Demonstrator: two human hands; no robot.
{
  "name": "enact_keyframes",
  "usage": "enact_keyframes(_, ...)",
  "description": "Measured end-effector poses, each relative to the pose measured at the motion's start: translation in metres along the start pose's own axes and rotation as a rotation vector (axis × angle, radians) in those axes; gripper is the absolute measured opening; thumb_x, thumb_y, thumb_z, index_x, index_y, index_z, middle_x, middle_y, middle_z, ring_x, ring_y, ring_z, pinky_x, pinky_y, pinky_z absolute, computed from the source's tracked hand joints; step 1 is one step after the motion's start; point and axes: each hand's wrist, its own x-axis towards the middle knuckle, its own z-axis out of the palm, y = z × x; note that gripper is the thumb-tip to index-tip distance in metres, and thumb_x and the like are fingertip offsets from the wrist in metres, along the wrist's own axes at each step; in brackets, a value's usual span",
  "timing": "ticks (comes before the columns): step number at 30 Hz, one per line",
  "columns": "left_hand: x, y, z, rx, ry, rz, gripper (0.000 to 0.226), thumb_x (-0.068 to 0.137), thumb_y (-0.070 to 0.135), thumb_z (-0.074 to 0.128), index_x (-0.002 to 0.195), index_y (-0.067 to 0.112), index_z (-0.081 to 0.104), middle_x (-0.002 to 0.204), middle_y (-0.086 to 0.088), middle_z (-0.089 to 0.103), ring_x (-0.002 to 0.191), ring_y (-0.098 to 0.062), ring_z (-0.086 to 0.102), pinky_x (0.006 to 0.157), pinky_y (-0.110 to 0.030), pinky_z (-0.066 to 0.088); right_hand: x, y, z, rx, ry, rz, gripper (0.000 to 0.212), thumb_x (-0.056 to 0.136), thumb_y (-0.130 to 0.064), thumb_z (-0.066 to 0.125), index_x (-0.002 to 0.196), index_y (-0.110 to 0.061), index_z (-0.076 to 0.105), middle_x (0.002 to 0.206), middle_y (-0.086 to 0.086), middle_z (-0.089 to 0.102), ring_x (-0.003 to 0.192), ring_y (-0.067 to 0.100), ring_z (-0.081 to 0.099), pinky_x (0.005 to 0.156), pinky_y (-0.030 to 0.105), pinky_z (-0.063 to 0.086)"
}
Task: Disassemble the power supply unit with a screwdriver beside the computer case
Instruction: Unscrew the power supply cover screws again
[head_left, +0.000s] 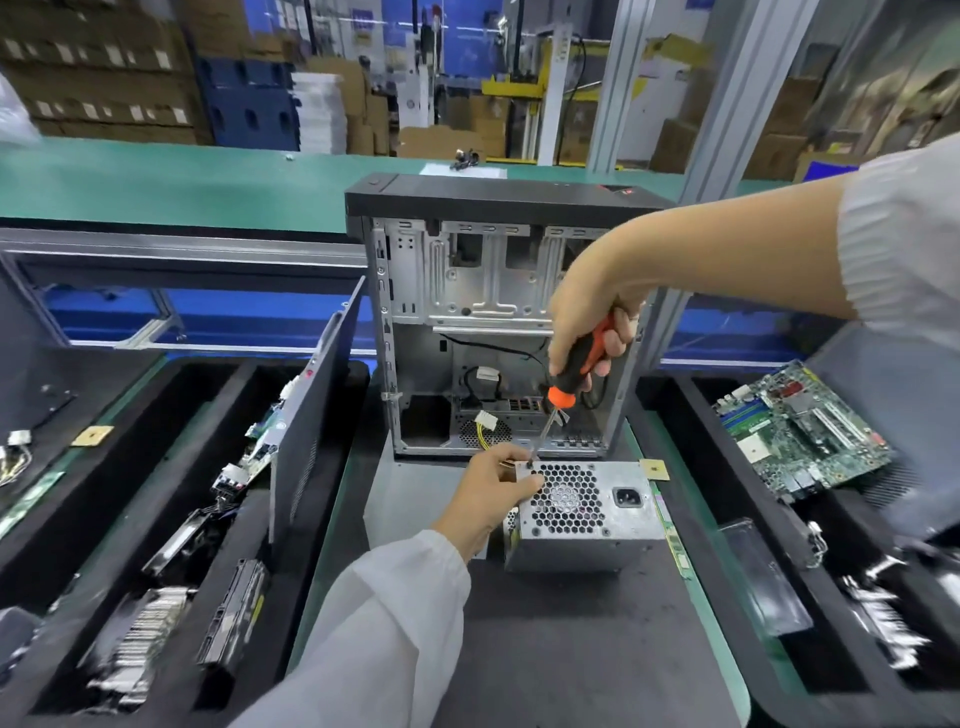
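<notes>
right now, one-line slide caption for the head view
Right hand drives a screwdriver into the power supply's top corner while the left hand steadies it before the open case.

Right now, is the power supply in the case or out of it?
Out. The power supply lies on the mat in front of the open case, fan grille facing up, while the right hand holds the screwdriver on its corner.

I'm getting bright, even overhead light, soft shadows under the computer case (493, 322). Around it the centre's sharp; trays at the lower corners smear with blur, and edges bow from wide-angle distortion.
</notes>
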Motion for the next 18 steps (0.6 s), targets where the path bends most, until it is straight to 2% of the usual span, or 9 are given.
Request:
enact_keyframes(3,0.001,-0.002,-0.001,-0.045,0.011,0.017,0.022,0.085,0.004,0.072,0.101,0.017,0.065,0.065,0.006,0.057,0.052,0.000,0.055,0.057,-0.014,0.046,-0.007,0.006,0.021,-0.693,0.307,-0.269,0.028,0.098,-0.038,0.049,0.082,-0.016,0.058,0.068,-0.004,0.062,0.057,0.014,0.051,0.053,0.026,0.044)
enact_keyframes(5,0.001,-0.001,-0.001,-0.051,0.005,0.028,0.021,0.085,0.004,0.073,0.098,0.019,0.066,0.063,0.008,0.060,0.052,0.002,0.056,0.056,-0.013,0.046,-0.015,0.007,0.035,-1.371,0.682,-0.529,0.019,0.098,-0.033,0.049,0.093,-0.019,0.059,0.086,-0.004,0.063,0.084,0.020,0.055,0.072,0.033,0.045)
enact_keyframes(6,0.002,-0.002,-0.001,-0.043,-0.001,0.035,0.020,0.085,0.005,0.073,0.099,0.018,0.067,0.062,0.010,0.061,0.053,0.001,0.057,0.056,-0.013,0.046,-0.019,0.008,0.040,-1.596,0.799,-0.674,0.015,0.097,-0.025,0.048,0.102,-0.017,0.060,0.096,-0.001,0.062,0.096,0.023,0.052,0.078,0.035,0.043)
enact_keyframes(8,0.001,-0.001,-0.002,-0.038,-0.008,0.052,0.020,0.086,0.005,0.071,0.103,0.017,0.068,0.059,0.013,0.060,0.056,-0.001,0.056,0.058,-0.014,0.046,-0.023,0.009,0.042,-1.728,0.840,-0.826,0.019,0.096,-0.014,0.047,0.111,-0.015,0.058,0.107,0.002,0.059,0.103,0.025,0.047,0.078,0.035,0.044)
enact_keyframes(10,0.000,0.001,-0.001,-0.039,-0.012,0.070,0.022,0.088,0.004,0.069,0.105,0.018,0.070,0.054,0.016,0.056,0.055,-0.001,0.053,0.058,-0.014,0.044,-0.022,0.006,0.042,-1.566,0.837,-0.725,0.017,0.094,-0.014,0.050,0.108,-0.015,0.060,0.100,0.001,0.059,0.091,0.023,0.052,0.064,0.031,0.045)
enact_keyframes(12,0.000,0.000,0.000,-0.049,-0.002,0.077,0.024,0.088,0.003,0.068,0.105,0.019,0.072,0.054,0.015,0.052,0.057,-0.004,0.050,0.059,-0.016,0.043,-0.020,-0.001,0.041,-1.138,0.732,-0.463,0.018,0.089,-0.027,0.061,0.098,-0.011,0.063,0.083,0.001,0.063,0.071,0.021,0.055,0.055,0.027,0.043)
enact_keyframes(14,-0.001,0.001,0.001,-0.067,0.011,0.075,0.025,0.088,0.003,0.069,0.106,0.020,0.073,0.058,0.010,0.052,0.060,-0.008,0.049,0.061,-0.018,0.043,-0.013,-0.003,0.028,-0.536,0.408,-0.204,0.040,0.083,-0.044,0.070,0.086,-0.004,0.063,0.075,0.007,0.071,0.051,0.016,0.054,0.044,0.019,0.041)
enact_keyframes(16,-0.004,0.001,0.001,-0.067,0.007,0.075,0.025,0.087,0.003,0.070,0.105,0.021,0.074,0.060,0.008,0.051,0.058,-0.006,0.047,0.059,-0.016,0.042,-0.009,-0.002,0.012,-0.002,0.075,-0.031,0.044,0.089,-0.046,0.063,0.083,-0.002,0.061,0.072,0.011,0.068,0.035,0.011,0.041,0.031,0.013,0.030)
enact_keyframes(18,-0.005,0.001,-0.001,-0.058,-0.001,0.080,0.025,0.087,0.004,0.070,0.104,0.021,0.074,0.058,0.009,0.051,0.054,-0.003,0.047,0.057,-0.014,0.042,-0.002,0.002,0.003,0.213,-0.087,0.060,0.041,0.095,-0.039,0.055,0.097,0.002,0.061,0.070,0.008,0.058,0.033,0.007,0.036,0.026,0.013,0.023)
